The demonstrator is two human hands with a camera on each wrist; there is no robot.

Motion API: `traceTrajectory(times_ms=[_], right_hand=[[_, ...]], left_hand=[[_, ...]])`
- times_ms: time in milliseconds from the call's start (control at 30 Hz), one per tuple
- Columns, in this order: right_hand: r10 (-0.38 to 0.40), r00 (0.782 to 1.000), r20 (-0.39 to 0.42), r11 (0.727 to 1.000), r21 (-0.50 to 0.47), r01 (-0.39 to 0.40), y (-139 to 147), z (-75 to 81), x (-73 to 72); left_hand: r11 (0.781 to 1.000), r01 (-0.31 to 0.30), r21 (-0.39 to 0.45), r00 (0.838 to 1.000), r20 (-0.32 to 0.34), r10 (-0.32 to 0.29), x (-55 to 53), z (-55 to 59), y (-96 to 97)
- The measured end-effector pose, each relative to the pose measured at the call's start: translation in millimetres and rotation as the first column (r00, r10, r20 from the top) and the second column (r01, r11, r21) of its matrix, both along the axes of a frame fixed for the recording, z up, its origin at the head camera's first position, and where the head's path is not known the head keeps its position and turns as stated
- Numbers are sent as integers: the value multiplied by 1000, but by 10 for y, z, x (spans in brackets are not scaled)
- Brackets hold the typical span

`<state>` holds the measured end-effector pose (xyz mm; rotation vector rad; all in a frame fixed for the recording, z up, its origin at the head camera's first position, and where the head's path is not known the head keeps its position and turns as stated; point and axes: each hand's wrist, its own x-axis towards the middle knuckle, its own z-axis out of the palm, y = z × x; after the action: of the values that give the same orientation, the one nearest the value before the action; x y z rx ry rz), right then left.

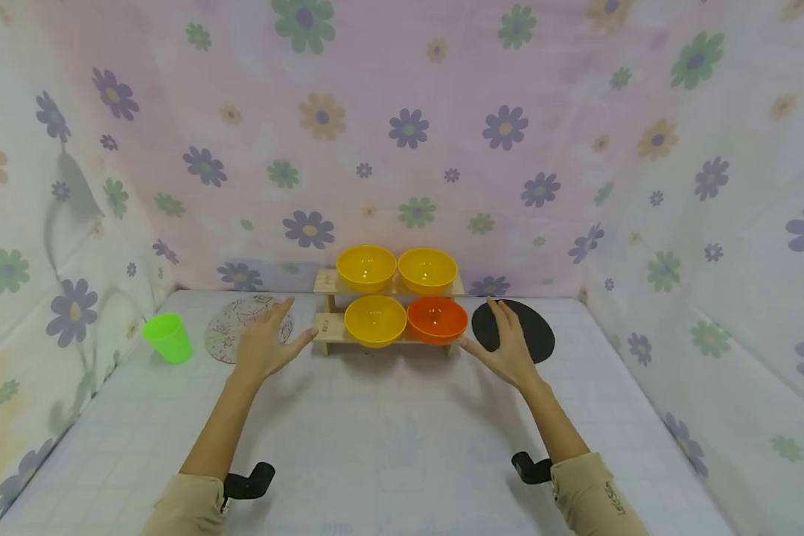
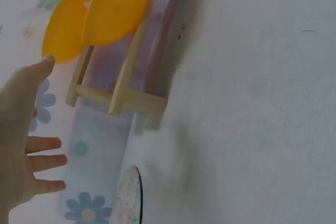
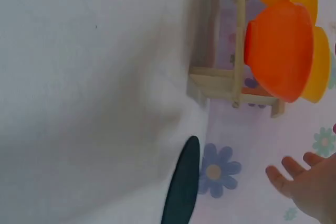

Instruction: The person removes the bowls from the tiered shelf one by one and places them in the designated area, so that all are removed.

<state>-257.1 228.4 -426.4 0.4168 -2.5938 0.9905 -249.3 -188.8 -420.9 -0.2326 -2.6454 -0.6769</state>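
A two-step wooden rack stands at the back of the table. Two yellow bowls, one at left and one at right, sit on its upper step. On the lower step are a third yellow bowl and an orange bowl. My left hand reaches out just left of the rack, fingers spread and holding nothing. To the right, near the orange bowl, my right hand is likewise spread, with nothing in its grasp. The right wrist view shows its fingers apart from the orange bowl.
A bright green cup stands at the far left. Beside it lies a patterned round mat, partly behind my left hand. A black round mat lies behind my right hand. Flower-printed cloth walls enclose the back and sides.
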Motion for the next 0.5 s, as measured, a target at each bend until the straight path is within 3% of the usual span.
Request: traceTrajectory(times_ms=[167,300,400,500], right_hand=[[98,994,54,988,-122,-90,-91,-132,-105],[128,989,72,979,-167,-114,-160,-203,-156],[149,985,88,971,-200,-129,-215,-230,-179],[166,981,99,961,-241,-138,-267,-244,-194]], left_hand=[[992,57,112,998,33,-61,-133,-200,126],[966,87,245,991,79,-109,-250,-339,220],[921,71,383,980,146,-136,-328,-420,287],[858,18,513,971,194,-136,-387,-480,348]])
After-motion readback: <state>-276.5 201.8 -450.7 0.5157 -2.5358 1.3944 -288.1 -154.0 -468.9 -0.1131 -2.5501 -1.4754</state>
